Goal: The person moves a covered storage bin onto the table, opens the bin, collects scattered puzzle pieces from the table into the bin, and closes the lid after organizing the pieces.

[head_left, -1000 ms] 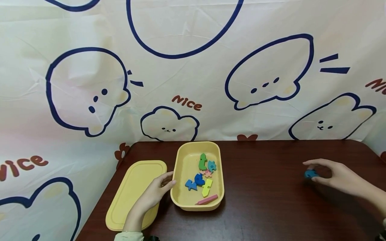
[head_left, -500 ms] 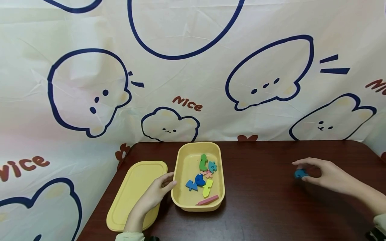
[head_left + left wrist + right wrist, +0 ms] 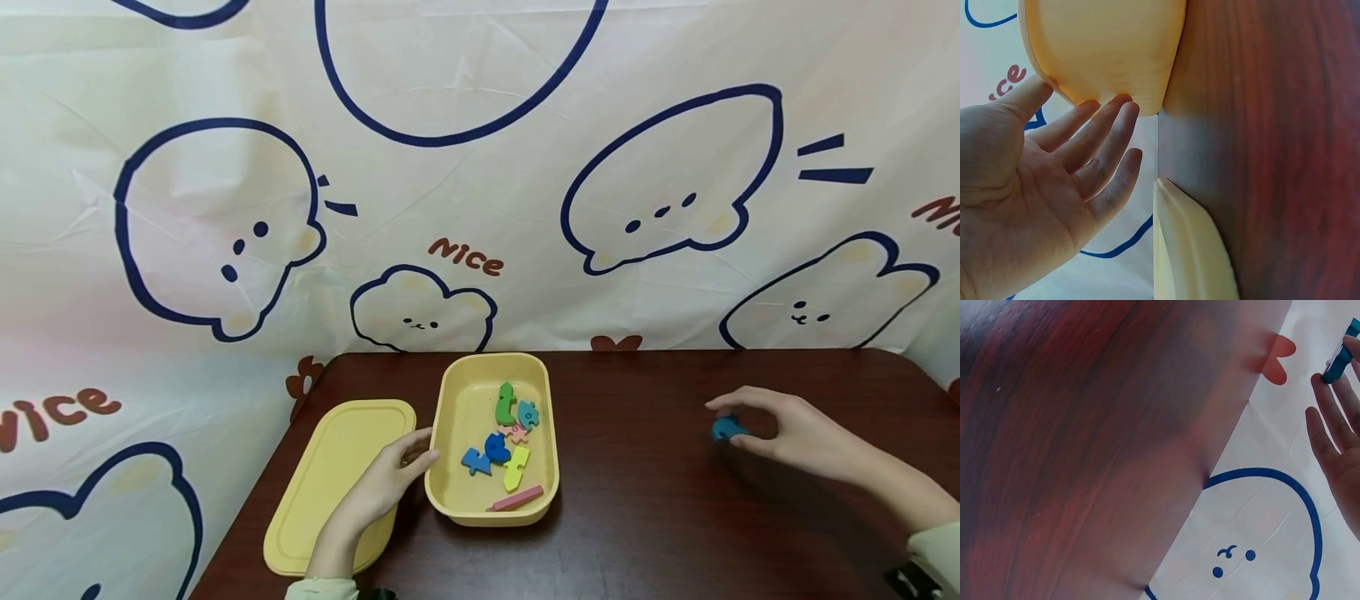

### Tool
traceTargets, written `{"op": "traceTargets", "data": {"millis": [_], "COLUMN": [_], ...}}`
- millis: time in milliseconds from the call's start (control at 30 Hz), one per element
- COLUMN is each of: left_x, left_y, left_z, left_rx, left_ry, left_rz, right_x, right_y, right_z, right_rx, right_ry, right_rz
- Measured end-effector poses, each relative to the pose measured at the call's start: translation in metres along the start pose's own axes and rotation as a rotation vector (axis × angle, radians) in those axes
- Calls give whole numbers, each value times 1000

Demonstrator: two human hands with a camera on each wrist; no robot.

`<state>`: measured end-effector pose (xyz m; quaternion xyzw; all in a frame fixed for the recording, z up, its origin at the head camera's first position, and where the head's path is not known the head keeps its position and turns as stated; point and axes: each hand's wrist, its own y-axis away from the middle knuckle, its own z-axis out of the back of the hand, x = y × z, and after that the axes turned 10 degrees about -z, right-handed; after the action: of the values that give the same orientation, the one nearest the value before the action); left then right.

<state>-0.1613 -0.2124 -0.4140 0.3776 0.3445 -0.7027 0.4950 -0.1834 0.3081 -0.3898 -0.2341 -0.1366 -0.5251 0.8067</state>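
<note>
A yellow box (image 3: 551,467) stands on the dark table with several small coloured puzzle pieces inside. Green (image 3: 505,406), blue (image 3: 476,461) and yellow (image 3: 516,468) pieces are among them. My left hand (image 3: 384,475) holds the box at its left side, thumb at the rim and fingertips against the outer wall (image 3: 1104,56). On the right, my right hand (image 3: 795,429) pinches a teal-blue puzzle piece (image 3: 726,429) between thumb and fingers, above the table. In the right wrist view this piece (image 3: 1340,362) shows a wavy edge at the frame's corner.
A yellow lid (image 3: 337,475) lies on the table left of the box, partly under my left forearm. A pink stick-shaped piece (image 3: 516,498) lies at the box's near end. Bare wood (image 3: 637,450) lies between the box and my right hand. A printed cloth (image 3: 525,208) hangs behind.
My right hand has moved left toward the box with the teal-blue puzzle piece in its fingers. My left hand and the box have stayed in place.
</note>
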Motion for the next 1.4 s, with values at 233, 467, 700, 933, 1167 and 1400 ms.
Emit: {"op": "traceTargets", "data": {"millis": [233, 467, 700, 933, 1167, 1400], "left_x": [0, 0, 0, -1, 0, -1], "left_y": [0, 0, 0, 0, -1, 0], "left_z": [0, -1, 0, 0, -1, 0], "left_rx": [2, 0, -6, -1, -7, -1], "left_ry": [-3, -11, -20, -20, -22, -17], "left_rz": [-1, 4, 14, 11, 15, 18], "right_x": [8, 16, 27, 38, 47, 56], "right_y": [-5, -12, -21, -27, -33, -37], "right_z": [-3, -8, -12, -17, -25, -33], "right_rx": [1, 12, 19, 66, 115, 152], "right_ry": [-21, -47, -66, -100, -145, -179], "right_rz": [34, 75, 79, 59, 56, 88]}}
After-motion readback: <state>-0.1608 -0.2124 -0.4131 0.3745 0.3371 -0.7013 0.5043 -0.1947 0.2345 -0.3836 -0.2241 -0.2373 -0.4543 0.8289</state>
